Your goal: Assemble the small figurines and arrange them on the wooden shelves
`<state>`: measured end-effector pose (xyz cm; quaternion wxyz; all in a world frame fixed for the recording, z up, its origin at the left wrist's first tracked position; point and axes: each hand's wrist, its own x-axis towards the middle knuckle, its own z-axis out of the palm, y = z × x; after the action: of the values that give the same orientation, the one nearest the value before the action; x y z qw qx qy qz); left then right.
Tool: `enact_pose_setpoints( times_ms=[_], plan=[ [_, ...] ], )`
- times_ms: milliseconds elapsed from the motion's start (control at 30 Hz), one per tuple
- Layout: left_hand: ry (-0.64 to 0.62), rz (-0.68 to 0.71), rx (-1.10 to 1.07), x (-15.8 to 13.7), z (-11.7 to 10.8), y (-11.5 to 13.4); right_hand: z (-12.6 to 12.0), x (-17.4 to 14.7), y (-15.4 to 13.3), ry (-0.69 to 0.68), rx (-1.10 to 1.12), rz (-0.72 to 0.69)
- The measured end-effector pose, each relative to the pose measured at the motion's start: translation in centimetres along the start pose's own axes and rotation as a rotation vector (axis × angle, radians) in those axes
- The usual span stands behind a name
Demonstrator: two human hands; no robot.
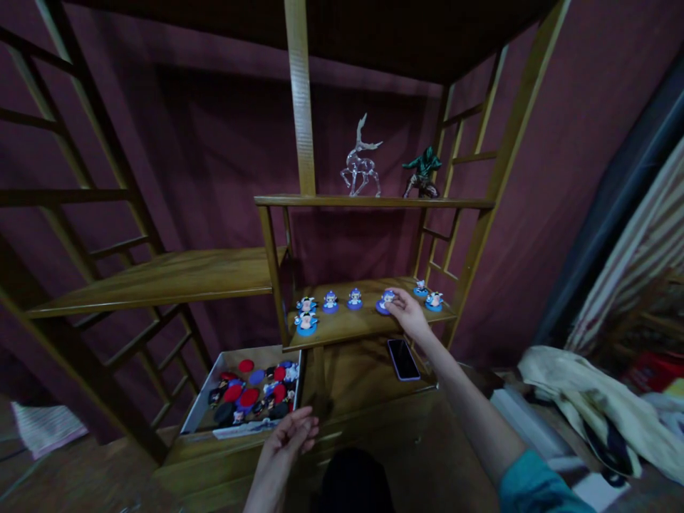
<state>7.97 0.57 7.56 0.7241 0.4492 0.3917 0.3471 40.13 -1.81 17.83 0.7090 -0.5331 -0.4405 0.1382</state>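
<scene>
We note right hand point(409, 313) pinching purple figurine point(387, 299) at the shelf point(347, 323), whether resting or lifted unclear; left hand point(288, 437) loosely curled, apparently empty, beside the box point(240, 430); we'd keep the figurine level, pinch light.

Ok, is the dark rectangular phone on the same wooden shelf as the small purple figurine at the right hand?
No, the phone lies on the lower wooden surface, below the figurine and its shelf.

a wooden shelf unit point(187, 274) stands against a dimly lit maroon wall point(534, 214) above brownish floor point(32, 477).
</scene>
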Motion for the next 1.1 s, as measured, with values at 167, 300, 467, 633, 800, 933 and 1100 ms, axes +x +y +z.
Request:
enact_pose_setpoints(
  times_ms=[167,300,467,633,800,933,1100],
  plan=[
    [0.034,-0.049,-0.014,1.8,-2.5,-1.6,-0.9,5.8,2.5,-0.003,-0.143,0.013],
    [0.062,-0.087,-0.022,2.7,-4.0,-2.5,-0.6,7.2,4.2,-0.043,-0.260,-0.003],
    [0.086,-0.121,-0.042,4.1,-5.5,-3.3,-0.9,7.5,6.1,-0.164,-0.263,0.005],
    [0.120,-0.180,-0.025,6.5,-7.0,-4.7,-0.9,7.9,6.7,-0.253,-0.252,0.014],
    [0.107,-0.191,-0.007,8.2,-8.5,-5.5,-0.7,8.1,6.6,-0.284,-0.229,0.056],
    [0.189,-0.221,-0.020,8.3,-9.7,-5.9,-0.5,8.0,6.5,-0.294,-0.235,0.071],
    [0.247,-0.303,-0.061,7.9,-10.0,-5.8,-0.4,7.6,5.9,-0.312,-0.271,0.076]
  ],
)
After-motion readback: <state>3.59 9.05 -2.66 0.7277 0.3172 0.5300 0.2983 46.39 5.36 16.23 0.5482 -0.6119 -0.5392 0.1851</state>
